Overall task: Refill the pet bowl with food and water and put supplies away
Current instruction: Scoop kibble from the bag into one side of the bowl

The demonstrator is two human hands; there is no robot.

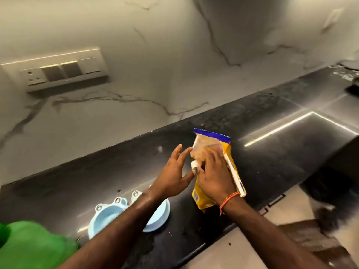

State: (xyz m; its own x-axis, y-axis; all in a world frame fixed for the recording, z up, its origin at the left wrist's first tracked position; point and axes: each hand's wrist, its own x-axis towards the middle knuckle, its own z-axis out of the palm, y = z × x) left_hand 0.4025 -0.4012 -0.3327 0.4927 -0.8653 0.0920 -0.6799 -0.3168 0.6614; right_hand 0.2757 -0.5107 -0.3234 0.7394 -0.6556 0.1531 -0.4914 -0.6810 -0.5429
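Observation:
A yellow pet food bag (pixel 202 200) with a blue top edge lies tilted on the black counter (pixel 272 152). My right hand (pixel 213 171) presses on the bag's middle and grips it. My left hand (pixel 174 171) hovers just left of the bag, fingers spread, with a white bandage on one fingertip. A light blue double pet bowl (pixel 104 216) with small frog-eye knobs sits on the counter near the front edge, partly hidden under my left forearm. I cannot see what is inside the bowl.
A green object (pixel 33 247) fills the lower left corner. A switch and socket panel (pixel 64 71) is set in the marble wall. The counter's front edge runs diagonally, with floor at the lower right. A dark item (pixel 353 86) sits at the far right.

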